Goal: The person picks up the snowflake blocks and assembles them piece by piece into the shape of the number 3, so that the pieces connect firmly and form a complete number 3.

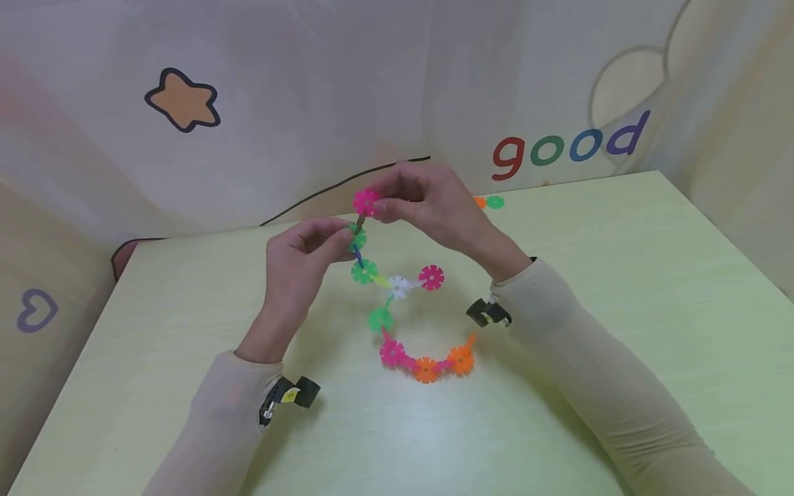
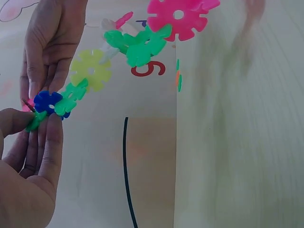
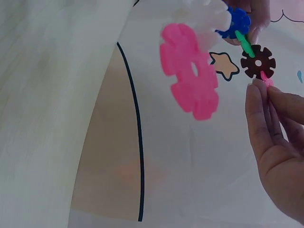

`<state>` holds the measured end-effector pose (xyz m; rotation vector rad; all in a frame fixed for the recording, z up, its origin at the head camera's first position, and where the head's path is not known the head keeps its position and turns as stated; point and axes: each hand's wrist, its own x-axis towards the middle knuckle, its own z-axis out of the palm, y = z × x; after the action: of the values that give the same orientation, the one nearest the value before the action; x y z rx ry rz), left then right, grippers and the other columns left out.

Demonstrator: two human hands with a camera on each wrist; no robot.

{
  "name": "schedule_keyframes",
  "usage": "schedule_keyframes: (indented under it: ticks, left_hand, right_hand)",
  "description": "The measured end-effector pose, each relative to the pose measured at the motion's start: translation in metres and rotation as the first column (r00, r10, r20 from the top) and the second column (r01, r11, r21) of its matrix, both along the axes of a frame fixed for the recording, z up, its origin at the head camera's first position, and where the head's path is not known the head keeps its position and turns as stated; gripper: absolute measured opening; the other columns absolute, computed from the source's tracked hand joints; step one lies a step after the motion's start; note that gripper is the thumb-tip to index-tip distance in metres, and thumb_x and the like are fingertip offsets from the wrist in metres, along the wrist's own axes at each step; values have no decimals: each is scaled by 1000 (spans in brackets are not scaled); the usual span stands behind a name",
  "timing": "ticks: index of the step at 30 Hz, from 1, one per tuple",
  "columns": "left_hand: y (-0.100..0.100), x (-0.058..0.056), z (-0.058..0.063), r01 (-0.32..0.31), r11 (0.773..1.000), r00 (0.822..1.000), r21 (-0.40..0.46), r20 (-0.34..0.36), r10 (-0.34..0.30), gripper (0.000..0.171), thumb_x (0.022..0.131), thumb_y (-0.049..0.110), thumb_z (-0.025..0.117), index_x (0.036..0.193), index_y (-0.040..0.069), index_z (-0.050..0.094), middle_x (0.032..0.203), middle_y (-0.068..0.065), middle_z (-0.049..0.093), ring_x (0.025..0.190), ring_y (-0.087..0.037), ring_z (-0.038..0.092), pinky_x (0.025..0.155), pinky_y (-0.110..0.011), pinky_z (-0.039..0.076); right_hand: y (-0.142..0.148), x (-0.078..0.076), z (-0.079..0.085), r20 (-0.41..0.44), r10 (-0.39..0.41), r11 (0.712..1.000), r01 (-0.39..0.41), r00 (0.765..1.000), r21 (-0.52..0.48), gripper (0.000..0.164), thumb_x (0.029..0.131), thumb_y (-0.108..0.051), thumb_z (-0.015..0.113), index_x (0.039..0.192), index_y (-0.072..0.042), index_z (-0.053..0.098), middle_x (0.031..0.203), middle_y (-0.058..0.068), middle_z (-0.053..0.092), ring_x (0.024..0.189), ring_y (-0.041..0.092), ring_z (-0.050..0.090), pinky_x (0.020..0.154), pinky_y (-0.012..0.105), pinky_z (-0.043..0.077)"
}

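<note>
Both hands hold up a chain of interlocking plastic snowflake discs over the table. My left hand [image 1: 298, 275] pinches a green disc [image 1: 358, 238] near the chain's upper end. At the very top, my right hand [image 1: 434, 203] grips a pink disc [image 1: 367, 202] between thumb and fingers. A brown disc [image 3: 258, 62] links that pink disc to the green one. Below hang a blue disc [image 2: 47, 101], another green disc [image 1: 364, 271], a yellow disc [image 2: 90, 70] and a white disc [image 1: 399, 287]. A pink disc [image 1: 431, 277] branches off right, and the lower end curves through pink to orange discs [image 1: 425, 370].
A few loose discs [image 1: 495, 202], orange and green, lie at the table's back edge behind the right hand. The pale table [image 1: 620, 310] meets a printed backdrop [image 1: 347, 83]. Each wrist wears a small black camera [image 1: 304, 393].
</note>
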<state>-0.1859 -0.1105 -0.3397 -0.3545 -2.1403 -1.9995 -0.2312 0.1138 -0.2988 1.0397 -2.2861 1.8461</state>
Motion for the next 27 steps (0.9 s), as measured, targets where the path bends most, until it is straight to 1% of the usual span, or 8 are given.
schedule_keyframes:
  ticks: [4, 8, 12, 17, 19, 21, 24, 27]
  left_hand:
    - [1, 0, 2, -4, 1000, 1000, 3, -21, 4, 24, 102, 14, 73, 118, -3, 76, 105, -8, 78, 85, -22, 76, 87, -37, 64]
    - [2, -1, 4, -41, 999, 998, -7, -50, 41, 27, 102, 22, 75, 117, 0, 78, 107, -11, 78, 88, -22, 74, 85, -34, 62]
    - [3, -2, 6, -74, 997, 996, -29, -48, 72, 30, 101, 26, 78, 117, 2, 79, 102, -5, 79, 89, -23, 72, 80, -30, 60]
    - [2, -2, 7, -81, 996, 996, -28, -33, 80, 29, 100, 24, 78, 117, 0, 78, 99, -2, 78, 88, -23, 71, 80, -27, 60]
    - [1, -2, 7, -83, 996, 996, -24, -27, 82, 29, 100, 24, 78, 116, 0, 78, 100, -2, 78, 88, -23, 71, 80, -27, 60]
    - [0, -2, 7, -84, 996, 996, -24, -17, 84, 29, 100, 24, 78, 116, 0, 78, 100, -2, 79, 87, -22, 71, 80, -27, 60]
    - [-1, -1, 7, -87, 996, 996, -25, -6, 87, 29, 100, 24, 79, 116, 0, 77, 100, -2, 79, 87, -22, 71, 80, -27, 61]
    - [-2, -1, 7, -92, 995, 996, -26, 3, 92, 29, 100, 24, 79, 116, 1, 78, 100, -2, 79, 85, -21, 72, 80, -27, 61]
  right_hand:
    - [-1, 0, 0, 9, 18, 1000, -18, 1000, -11, 24, 97, -1, 76, 121, -1, 74, 108, 7, 77, 95, 24, 75, 91, 39, 62]
    - [-2, 1, 0, -13, 45, 999, -45, 999, -23, 24, 98, 1, 75, 122, 0, 75, 108, 8, 76, 96, 25, 75, 91, 40, 63]
    - [-6, 3, 0, -36, 75, 997, -76, 997, -16, 24, 98, 2, 75, 122, 1, 75, 109, 8, 76, 97, 27, 74, 91, 40, 63]
    - [-9, 6, 1, -19, 77, 996, -76, 997, 48, 26, 99, -1, 74, 125, -1, 74, 112, 6, 75, 100, 22, 74, 93, 38, 62]
    - [-6, 6, 3, 1, 53, 995, -53, 999, 85, 28, 100, -5, 75, 127, -3, 74, 113, 5, 75, 102, 21, 74, 94, 38, 61]
    - [0, 4, 6, 3, 9, 992, -10, 1000, 127, 29, 100, -8, 75, 129, -5, 74, 114, 5, 75, 103, 20, 73, 95, 38, 60]
    - [16, -4, 8, -19, -98, 977, 100, 995, 187, 29, 100, -11, 76, 129, -8, 74, 113, 4, 75, 102, 21, 73, 93, 35, 60]
    - [36, -19, 6, -50, -206, 949, 212, 977, 232, 27, 100, -12, 76, 127, -9, 76, 113, 4, 75, 102, 21, 72, 90, 31, 59]
